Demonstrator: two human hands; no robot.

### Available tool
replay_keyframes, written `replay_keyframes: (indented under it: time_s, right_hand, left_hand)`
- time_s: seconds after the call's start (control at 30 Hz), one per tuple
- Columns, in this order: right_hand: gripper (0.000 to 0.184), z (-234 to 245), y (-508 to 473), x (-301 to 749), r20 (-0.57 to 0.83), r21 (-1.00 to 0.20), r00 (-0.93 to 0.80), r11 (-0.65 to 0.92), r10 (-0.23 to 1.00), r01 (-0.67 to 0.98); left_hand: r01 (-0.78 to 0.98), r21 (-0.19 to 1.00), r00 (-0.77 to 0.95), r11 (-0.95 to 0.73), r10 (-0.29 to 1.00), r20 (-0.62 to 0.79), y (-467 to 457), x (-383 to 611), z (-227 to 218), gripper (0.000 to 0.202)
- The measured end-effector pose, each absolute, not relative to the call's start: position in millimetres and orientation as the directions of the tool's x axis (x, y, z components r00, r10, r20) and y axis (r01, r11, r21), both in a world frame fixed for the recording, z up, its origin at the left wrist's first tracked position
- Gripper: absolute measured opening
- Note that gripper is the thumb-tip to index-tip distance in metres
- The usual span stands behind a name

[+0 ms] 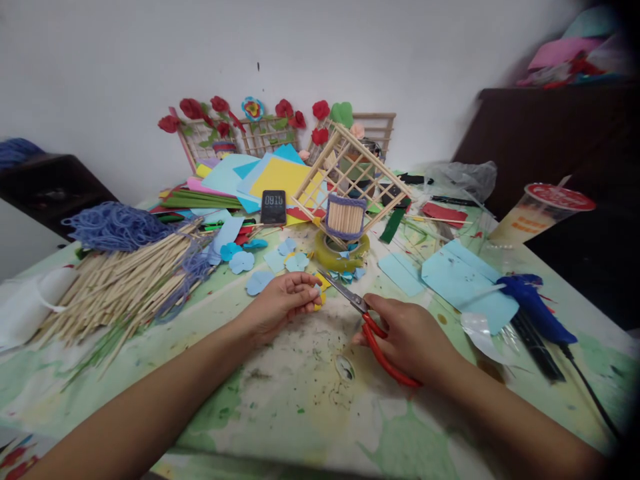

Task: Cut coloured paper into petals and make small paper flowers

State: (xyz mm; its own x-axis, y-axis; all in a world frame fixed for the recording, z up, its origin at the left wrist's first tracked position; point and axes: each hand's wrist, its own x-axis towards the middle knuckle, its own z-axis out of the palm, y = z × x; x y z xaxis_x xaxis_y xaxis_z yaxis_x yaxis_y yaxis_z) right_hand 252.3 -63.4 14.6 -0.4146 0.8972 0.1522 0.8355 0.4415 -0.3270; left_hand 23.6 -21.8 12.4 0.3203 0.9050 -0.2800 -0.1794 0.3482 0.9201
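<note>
Between the thumb and fingers of my left hand point(290, 298) is a small piece of yellow paper point(323, 285), partly hidden by the fingertips. My right hand point(407, 333) grips red-handled scissors point(356, 300), their blades pointing at the yellow paper. Blue paper flowers point(242, 262) lie just beyond my left hand. Behind the scissors, a tilted stick lattice point(360, 160) with a small purple-edged stick holder point(345, 217) leans over a roll of yellowish tape point(342, 252).
Wooden sticks point(120, 287) and purple yarn point(117, 227) are piled at left. A phone point(273, 207) stands before coloured paper sheets point(285, 177). At right are light-blue paper point(467, 280), a blue glue gun point(540, 307) with a cord, and a tilted drink cup point(533, 213).
</note>
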Motion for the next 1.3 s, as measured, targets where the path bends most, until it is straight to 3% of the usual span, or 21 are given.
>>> replay_keyframes:
  time_s: [0.4,0.63,0.83,1.03,1.3]
  right_hand:
    - [0.04,15.9,-63.3,254.2,0.132,-0.317,-0.475,0.491,0.87,0.811]
    - [0.029,17.9,-62.3,256.7,0.134,-0.331,-0.474,0.49,0.87,0.806]
    - [0.039,17.3,-61.5,256.8,0.131,-0.354,-0.534,0.543,0.835,0.762]
    - [0.035,14.8,-60.9,257.0,0.139,-0.349,-0.55,0.56,0.824,0.751]
    - [0.044,10.5,-61.5,258.4,0.136,-0.391,-0.549,0.554,0.825,0.735]
  left_hand:
    - [-0.185,0.931,0.298,0.315,0.92,-0.253,-22.3,24.5,12.7,0.025]
    - [-0.178,0.937,0.305,0.301,0.922,-0.239,-21.9,23.7,13.8,0.024]
    - [-0.177,0.934,0.292,0.312,0.923,-0.253,-22.0,24.2,14.0,0.025]
    - [-0.15,0.933,0.336,0.328,0.904,-0.264,-21.9,24.6,13.3,0.019]
    - [-0.148,0.937,0.364,0.316,0.898,-0.246,-22.0,22.6,12.1,0.02]
